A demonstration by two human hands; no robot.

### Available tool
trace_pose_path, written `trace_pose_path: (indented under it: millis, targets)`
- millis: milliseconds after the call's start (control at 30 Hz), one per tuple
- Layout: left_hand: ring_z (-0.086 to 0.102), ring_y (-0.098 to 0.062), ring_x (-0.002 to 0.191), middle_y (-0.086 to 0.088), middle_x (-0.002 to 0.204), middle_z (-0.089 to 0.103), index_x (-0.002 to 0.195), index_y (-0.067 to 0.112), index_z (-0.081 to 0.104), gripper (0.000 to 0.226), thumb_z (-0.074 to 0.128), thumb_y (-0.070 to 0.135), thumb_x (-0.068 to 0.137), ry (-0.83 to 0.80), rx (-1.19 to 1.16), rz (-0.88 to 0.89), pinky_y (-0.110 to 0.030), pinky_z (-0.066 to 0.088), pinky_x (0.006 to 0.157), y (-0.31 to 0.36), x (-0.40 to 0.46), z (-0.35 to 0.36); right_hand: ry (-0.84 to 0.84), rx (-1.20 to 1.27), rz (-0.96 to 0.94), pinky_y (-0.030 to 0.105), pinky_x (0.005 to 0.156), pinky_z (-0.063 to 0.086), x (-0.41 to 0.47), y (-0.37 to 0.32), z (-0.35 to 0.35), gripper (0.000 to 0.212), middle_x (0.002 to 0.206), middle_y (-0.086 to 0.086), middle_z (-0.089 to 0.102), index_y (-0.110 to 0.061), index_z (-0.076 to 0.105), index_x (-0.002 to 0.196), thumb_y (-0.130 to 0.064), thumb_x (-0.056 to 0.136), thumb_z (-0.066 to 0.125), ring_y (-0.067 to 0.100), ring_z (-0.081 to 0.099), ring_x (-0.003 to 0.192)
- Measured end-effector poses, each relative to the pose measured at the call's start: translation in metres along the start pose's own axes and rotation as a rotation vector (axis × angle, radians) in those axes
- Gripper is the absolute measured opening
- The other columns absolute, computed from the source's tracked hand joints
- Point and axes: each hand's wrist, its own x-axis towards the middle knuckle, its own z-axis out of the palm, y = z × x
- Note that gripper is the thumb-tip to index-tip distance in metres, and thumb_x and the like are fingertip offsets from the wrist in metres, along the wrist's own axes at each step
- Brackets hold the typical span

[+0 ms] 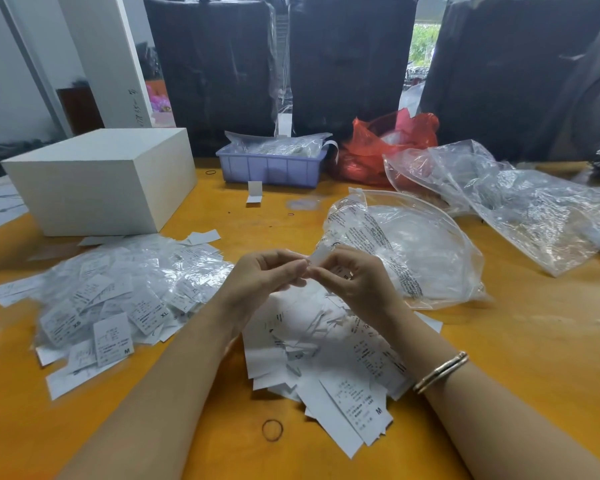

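At the pinch point, head view: left hand (267, 277) and right hand (359, 284) meet fingertip to fingertip, both pinching one small white label (318, 255) held up off the table (499, 358). Its free end pokes up and away from the fingers, long axis roughly upright, print unreadable. Directly beneath the grip and toward the person lies the loose label pile (326, 362), one slip showing "M". Left of the grip, well apart, sits the bagged label pile (118, 296), with "XS", "XL" and "M" readable. The left hand is nearer it, so a drop-off there would likely go leftward. Right of the grip, just behind the right hand, a clear bag (406, 251) carries small print too fine to read. Below the grip, closest to the person, lies a rubber band (272, 430).
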Motion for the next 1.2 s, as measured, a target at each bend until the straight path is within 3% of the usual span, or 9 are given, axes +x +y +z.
trace_pose_path:
  millis: [200, 300, 433, 533, 667, 767, 867, 1000, 1200]
  targets:
    - [0.068, -0.011, 0.079, 0.0, 0.083, 0.074, 0.092, 0.021, 0.073, 0.032, 0.069, 0.042, 0.068, 0.005, 0.004, 0.016, -0.021, 0.048, 0.072, -0.001, 0.001, 0.001, 0.012, -0.019, -0.026, 0.014, 0.057, 0.042, 0.001, 0.003, -0.001, 0.013, 0.069, 0.0, 0.058, -0.002, 0.068, 0.072, -0.012, 0.079, 0.073, 0.004, 0.05, 0.06]
    - [0.067, -0.011, 0.077, -0.003, 0.081, 0.073, 0.085, 0.021, 0.076, 0.025, 0.071, 0.039, 0.068, -0.035, 0.014, 0.015, -0.017, 0.051, 0.068, -0.003, 0.0, 0.001, 0.015, -0.038, -0.039, 0.011, 0.059, 0.041, 0.001, 0.004, -0.002, 0.011, 0.07, -0.001, 0.058, -0.004, 0.067, 0.071, -0.01, 0.078, 0.074, 0.004, 0.051, 0.062]
    - [0.067, -0.01, 0.073, -0.003, 0.078, 0.073, 0.083, 0.019, 0.074, 0.021, 0.071, 0.034, 0.068, 0.048, -0.021, 0.051, -0.014, 0.051, 0.066, -0.004, 0.002, 0.002, 0.009, 0.072, 0.064, 0.02, 0.066, 0.047, 0.002, 0.005, -0.006, 0.008, 0.079, 0.0, 0.063, -0.006, 0.069, 0.084, -0.01, 0.087, 0.063, 0.009, 0.058, 0.071]
    - [0.067, -0.009, 0.07, -0.003, 0.077, 0.074, 0.084, 0.015, 0.073, 0.023, 0.071, 0.032, 0.068, 0.101, -0.034, 0.068, -0.014, 0.051, 0.066, -0.005, 0.004, 0.001, 0.181, 0.39, 0.21, 0.02, 0.075, 0.049, 0.004, 0.003, -0.01, 0.034, 0.093, -0.002, 0.066, -0.02, 0.065, 0.106, 0.005, 0.09, 0.049, 0.003, 0.062, 0.084]
    - [0.067, -0.009, 0.07, -0.002, 0.076, 0.074, 0.083, 0.015, 0.072, 0.023, 0.071, 0.031, 0.068, 0.142, -0.018, 0.084, -0.016, 0.052, 0.067, -0.006, 0.006, 0.001, 0.293, 0.673, 0.305, 0.022, 0.078, 0.053, 0.005, 0.004, -0.009, 0.063, 0.098, 0.007, 0.067, -0.038, 0.042, 0.126, 0.009, 0.086, 0.051, 0.011, 0.064, 0.087]
    - [0.067, -0.009, 0.07, -0.001, 0.075, 0.074, 0.083, 0.015, 0.072, 0.022, 0.071, 0.031, 0.069, 0.174, -0.012, 0.087, -0.016, 0.053, 0.068, -0.007, 0.007, 0.001, 0.338, 0.716, 0.371, 0.034, 0.082, 0.051, 0.006, 0.001, -0.005, 0.039, 0.095, 0.004, 0.068, -0.024, 0.052, 0.111, 0.005, 0.085, 0.059, 0.019, 0.065, 0.088]
    - [0.067, -0.01, 0.07, -0.002, 0.076, 0.074, 0.085, 0.013, 0.071, 0.025, 0.072, 0.032, 0.068, 0.183, -0.005, 0.091, -0.018, 0.054, 0.07, -0.007, 0.006, 0.002, 0.317, 0.8, 0.371, 0.024, 0.071, 0.049, 0.006, -0.006, 0.001, 0.01, 0.082, 0.002, 0.07, -0.015, 0.059, 0.088, -0.008, 0.083, 0.065, 0.018, 0.066, 0.08]
    - [0.067, -0.011, 0.071, -0.002, 0.076, 0.074, 0.085, 0.013, 0.071, 0.026, 0.072, 0.033, 0.068, 0.184, -0.003, 0.089, -0.021, 0.054, 0.073, -0.007, 0.006, 0.002, 0.322, 0.831, 0.353, 0.021, 0.073, 0.05, 0.005, -0.009, 0.005, 0.009, 0.077, 0.0, 0.067, -0.014, 0.058, 0.082, -0.008, 0.081, 0.065, 0.013, 0.063, 0.077]
    - [0.068, -0.012, 0.071, -0.002, 0.076, 0.074, 0.085, 0.014, 0.072, 0.025, 0.072, 0.033, 0.068, 0.177, 0.006, 0.094, -0.021, 0.055, 0.073, -0.006, 0.005, 0.003, 0.303, 0.748, 0.352, 0.012, 0.064, 0.047, 0.003, -0.008, 0.009, 0.01, 0.074, 0.0, 0.059, -0.012, 0.056, 0.081, -0.008, 0.083, 0.065, 0.003, 0.057, 0.066]
